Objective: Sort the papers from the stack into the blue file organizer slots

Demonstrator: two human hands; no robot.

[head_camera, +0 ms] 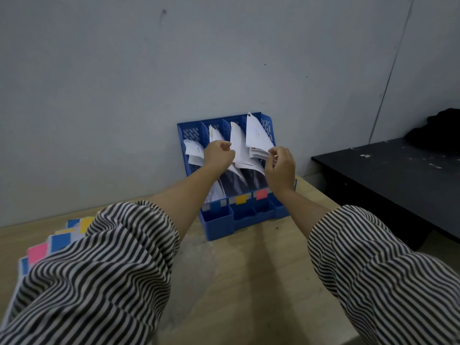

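The blue file organizer (219, 224) stands against the wall on the wooden table, its slots holding bent white papers (240, 145). Coloured labels, among them yellow (241, 199) and pink (261, 194), mark its front. My left hand (219, 155) is curled in front of the second slot's papers; whether it grips a sheet is unclear. My right hand (280, 168) pinches the lower edge of the white sheets (257, 136) in the rightmost filled slot. The paper stack (59, 239) with blue, yellow and pink tags lies at the left, partly hidden by my striped sleeve.
A black table (388, 175) stands to the right, with a dark cloth bundle (438, 130) on its far end. A grey wall (149, 83) rises directly behind the organizer. Light wooden tabletop (249, 282) stretches between my arms.
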